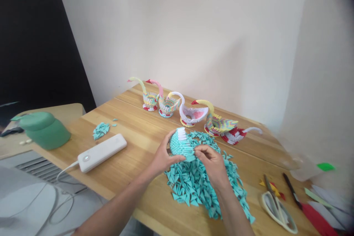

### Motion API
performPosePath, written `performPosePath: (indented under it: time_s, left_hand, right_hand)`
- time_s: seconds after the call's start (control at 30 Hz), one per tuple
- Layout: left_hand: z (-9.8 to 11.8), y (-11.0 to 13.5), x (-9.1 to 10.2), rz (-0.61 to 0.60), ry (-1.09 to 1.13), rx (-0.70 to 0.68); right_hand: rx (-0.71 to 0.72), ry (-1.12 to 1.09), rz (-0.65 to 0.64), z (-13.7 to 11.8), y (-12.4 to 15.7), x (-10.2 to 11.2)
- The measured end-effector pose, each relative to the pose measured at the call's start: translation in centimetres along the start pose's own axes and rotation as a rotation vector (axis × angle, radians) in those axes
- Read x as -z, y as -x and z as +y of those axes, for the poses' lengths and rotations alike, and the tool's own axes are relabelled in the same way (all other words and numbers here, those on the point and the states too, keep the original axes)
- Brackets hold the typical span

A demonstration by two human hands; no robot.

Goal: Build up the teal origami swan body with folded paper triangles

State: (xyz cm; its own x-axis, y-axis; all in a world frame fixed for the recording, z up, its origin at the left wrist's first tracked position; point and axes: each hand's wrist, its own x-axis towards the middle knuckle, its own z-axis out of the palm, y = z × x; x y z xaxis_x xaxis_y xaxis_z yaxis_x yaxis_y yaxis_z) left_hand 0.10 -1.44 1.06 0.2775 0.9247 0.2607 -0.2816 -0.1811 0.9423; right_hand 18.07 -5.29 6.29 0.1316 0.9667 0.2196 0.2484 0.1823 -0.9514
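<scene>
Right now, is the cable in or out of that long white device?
In: the cable meets the left end of the white device, with no gap visible between them.

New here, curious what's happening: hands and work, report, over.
Left hand holding paper model. Right hand at its near-right edge. Teal pile beneath right hand.

In the middle of the frame are 5 multicoloured folded-paper figures with curved necks (197,113) and 1 turquoise-and-white folded-paper bowl (178,144). Turquoise paper triangles form 2 heaps (189,186). Left: 1 green cap (45,131), 1 white oblong device (102,153). Lower right: 1 pair of white-handled scissors (273,200).
</scene>
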Motion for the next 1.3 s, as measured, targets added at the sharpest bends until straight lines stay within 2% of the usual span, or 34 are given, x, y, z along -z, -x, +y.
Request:
performPosePath:
  time_s: [0.47, 0.67, 0.77, 0.87, 1.0, 1.3]
  left_hand:
    - [0.2, 0.0, 0.1, 0.007, -0.041, 0.003]
    - [-0.2, 0.0, 0.2, 0.030, -0.086, 0.002]
    - [-0.5, -0.2, 0.2, 0.035, -0.027, -0.004]
    - [-0.6, -0.4, 0.2, 0.028, 0.110, -0.012]
    - [-0.5, -0.6, 0.2, 0.058, 0.185, -0.050]
    - [-0.6, -0.6, -0.2, 0.051, 0.153, -0.040]
  right_hand:
    - [0.024, 0.052, -0.011, -0.1, -0.1, -0.1]
    - [0.081, 0.255, -0.013, -2.3, 0.3, -0.1]
    - [0.131, 0.384, 0.009, -3.4, 0.5, -0.5]
    - [0.117, 0.317, 0.008, -3.4, 0.6, -0.8]
    - [0.019, 0.137, -0.028, -2.4, 0.6, -1.3]
    - [0.103, 0.199, 0.070, -3.0, 0.5, -3.2]
